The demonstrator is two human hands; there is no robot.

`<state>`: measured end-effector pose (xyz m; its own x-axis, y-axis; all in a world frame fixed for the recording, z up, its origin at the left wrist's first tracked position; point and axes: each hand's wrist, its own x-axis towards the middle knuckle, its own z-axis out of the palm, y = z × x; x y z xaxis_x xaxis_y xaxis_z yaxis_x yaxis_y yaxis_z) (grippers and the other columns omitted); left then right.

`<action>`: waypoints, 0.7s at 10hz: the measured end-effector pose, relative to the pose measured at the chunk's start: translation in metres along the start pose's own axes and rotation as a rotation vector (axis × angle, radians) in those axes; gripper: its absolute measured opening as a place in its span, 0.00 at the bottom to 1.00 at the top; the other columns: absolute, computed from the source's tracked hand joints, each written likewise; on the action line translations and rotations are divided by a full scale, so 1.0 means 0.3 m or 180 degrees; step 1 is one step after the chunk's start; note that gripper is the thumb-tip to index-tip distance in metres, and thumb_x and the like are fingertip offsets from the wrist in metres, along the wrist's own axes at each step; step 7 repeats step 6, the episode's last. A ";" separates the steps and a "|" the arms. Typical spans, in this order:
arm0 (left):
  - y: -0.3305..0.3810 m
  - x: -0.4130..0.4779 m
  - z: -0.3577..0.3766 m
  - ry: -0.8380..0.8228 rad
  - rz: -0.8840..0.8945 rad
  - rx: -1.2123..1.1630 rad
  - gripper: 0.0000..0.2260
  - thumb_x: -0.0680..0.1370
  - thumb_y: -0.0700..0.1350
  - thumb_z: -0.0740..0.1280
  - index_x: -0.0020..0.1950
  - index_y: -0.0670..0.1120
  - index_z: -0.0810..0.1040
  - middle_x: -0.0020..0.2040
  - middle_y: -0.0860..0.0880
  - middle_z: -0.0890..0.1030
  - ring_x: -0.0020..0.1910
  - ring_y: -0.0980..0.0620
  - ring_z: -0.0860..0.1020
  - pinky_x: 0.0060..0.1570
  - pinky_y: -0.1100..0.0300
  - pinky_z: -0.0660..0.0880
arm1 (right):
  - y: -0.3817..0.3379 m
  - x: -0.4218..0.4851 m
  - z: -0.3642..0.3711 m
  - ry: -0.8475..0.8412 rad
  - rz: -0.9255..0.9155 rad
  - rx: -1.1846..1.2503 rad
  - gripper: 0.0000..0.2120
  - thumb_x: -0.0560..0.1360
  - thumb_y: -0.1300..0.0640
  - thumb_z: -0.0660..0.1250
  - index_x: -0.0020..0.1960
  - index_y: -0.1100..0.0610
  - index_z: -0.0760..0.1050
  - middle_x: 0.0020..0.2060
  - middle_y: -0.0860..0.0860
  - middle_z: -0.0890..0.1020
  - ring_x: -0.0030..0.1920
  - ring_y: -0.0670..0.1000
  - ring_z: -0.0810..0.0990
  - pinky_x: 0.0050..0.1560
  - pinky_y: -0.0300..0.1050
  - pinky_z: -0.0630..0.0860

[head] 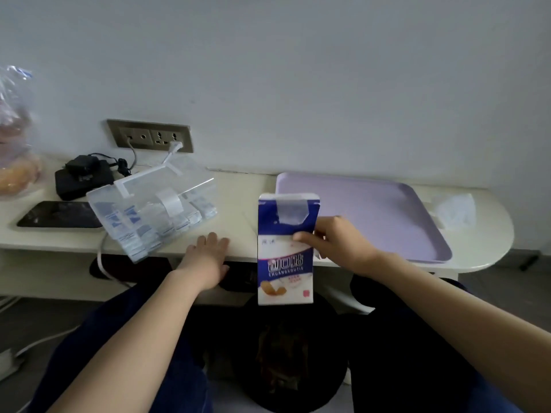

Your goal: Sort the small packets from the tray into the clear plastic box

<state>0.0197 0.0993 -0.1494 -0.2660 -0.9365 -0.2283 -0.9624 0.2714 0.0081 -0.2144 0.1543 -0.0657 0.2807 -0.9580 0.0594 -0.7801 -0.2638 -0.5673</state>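
Head view. I see the right hand [337, 242] gripping the blue-and-white carton [284, 257] by its right edge. Thumb and fingers curl round it and hold it upright over the front edge of the table [235, 186]. The left hand [208, 251] lies flat on that edge, fingers straight and holding nothing, near the clear plastic box [155, 204]. I see small packets [134, 231] standing in rows inside the box. The lilac tray [366, 216] sits on the table to the right.
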 end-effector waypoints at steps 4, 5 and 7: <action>0.012 -0.021 0.025 0.0202 0.0042 -0.0022 0.20 0.80 0.49 0.59 0.71 0.46 0.60 0.67 0.44 0.62 0.66 0.44 0.62 0.62 0.51 0.64 | 0.088 -0.082 0.213 -0.1449 -0.0057 -0.1386 0.17 0.77 0.44 0.59 0.59 0.53 0.73 0.56 0.50 0.76 0.54 0.54 0.77 0.50 0.47 0.72; 0.014 -0.025 0.026 0.0215 0.0108 -0.0040 0.20 0.80 0.48 0.58 0.71 0.47 0.60 0.67 0.44 0.63 0.66 0.44 0.63 0.62 0.51 0.64 | 0.089 -0.048 0.200 -0.0942 0.0144 -0.1228 0.15 0.78 0.47 0.60 0.61 0.51 0.72 0.59 0.48 0.76 0.57 0.51 0.76 0.54 0.46 0.71; 0.015 -0.016 0.026 0.0253 0.0100 -0.0107 0.20 0.80 0.47 0.58 0.71 0.48 0.60 0.67 0.44 0.63 0.65 0.44 0.63 0.61 0.50 0.64 | 0.016 -0.010 0.124 0.0059 0.0166 -0.0238 0.11 0.78 0.51 0.61 0.59 0.51 0.74 0.56 0.45 0.78 0.49 0.47 0.78 0.50 0.40 0.73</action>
